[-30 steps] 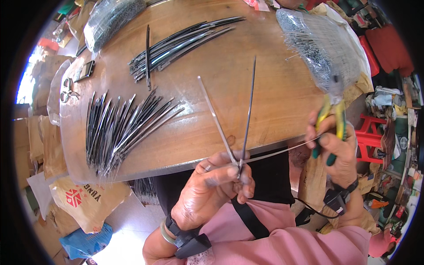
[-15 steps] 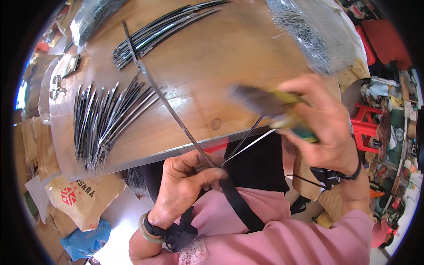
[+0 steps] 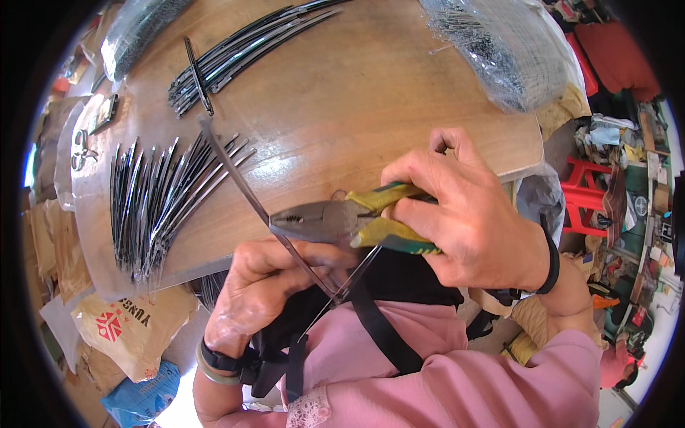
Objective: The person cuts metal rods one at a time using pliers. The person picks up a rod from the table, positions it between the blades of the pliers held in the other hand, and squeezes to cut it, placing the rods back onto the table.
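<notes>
My right hand (image 3: 474, 221) grips combination pliers (image 3: 325, 220) with yellow-and-green handles, above the table's near edge. Their dark jaws point left and lie against or just over a long thin metal strip (image 3: 246, 187); I cannot tell whether they bite on it. Beneath the pliers my left hand (image 3: 260, 289) is closed around the strips, its fingertips partly hidden. That long strip slants from over the table down to my lap, where it meets thinner dark rods (image 3: 357, 272) at a joint. One bright thin end sticks out below, over my pink top.
The wooden table (image 3: 371, 93) bears a fanned bundle of dark metal strips (image 3: 153, 207), a second bundle (image 3: 250, 50) and a single strip (image 3: 197, 75). Plastic-wrapped bundles (image 3: 510, 64) lie at the far side. Scissors (image 3: 83, 150) rest left. A red stool (image 3: 586, 196) stands right.
The pliers have come left and down, from the right side to the long strip above my left hand. My left hand has shifted slightly left, and the rods now point more downward.
</notes>
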Action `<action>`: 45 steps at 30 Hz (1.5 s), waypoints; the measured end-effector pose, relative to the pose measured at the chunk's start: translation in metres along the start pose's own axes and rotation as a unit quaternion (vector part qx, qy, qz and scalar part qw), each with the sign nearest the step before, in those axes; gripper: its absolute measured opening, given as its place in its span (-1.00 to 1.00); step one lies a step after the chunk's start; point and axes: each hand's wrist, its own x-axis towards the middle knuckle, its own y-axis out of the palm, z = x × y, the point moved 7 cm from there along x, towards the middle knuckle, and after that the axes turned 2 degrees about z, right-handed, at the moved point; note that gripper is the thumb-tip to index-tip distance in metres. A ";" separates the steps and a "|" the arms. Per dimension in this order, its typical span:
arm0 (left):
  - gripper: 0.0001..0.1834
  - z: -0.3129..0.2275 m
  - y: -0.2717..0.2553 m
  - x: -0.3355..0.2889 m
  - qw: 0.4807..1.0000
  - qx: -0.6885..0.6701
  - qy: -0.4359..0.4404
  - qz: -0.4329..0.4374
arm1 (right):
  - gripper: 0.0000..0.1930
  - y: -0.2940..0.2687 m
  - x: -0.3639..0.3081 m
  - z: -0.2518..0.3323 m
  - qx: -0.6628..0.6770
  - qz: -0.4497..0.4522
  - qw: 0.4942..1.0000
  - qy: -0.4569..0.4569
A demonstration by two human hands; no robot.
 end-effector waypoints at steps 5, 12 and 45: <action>-0.81 0.016 0.031 0.019 0.992 0.017 -0.089 0.089 | -0.75 0.003 -0.004 0.009 0.006 -0.003 1.000 -0.008; -0.74 0.037 0.038 0.017 0.976 -0.213 -0.043 0.010 | -0.77 -0.005 -0.005 0.004 -0.067 -0.078 0.995 -0.003; -0.94 -0.014 -0.061 -0.027 0.957 -0.034 0.167 -0.237 | -0.68 0.027 0.035 -0.003 0.077 0.064 0.995 -0.023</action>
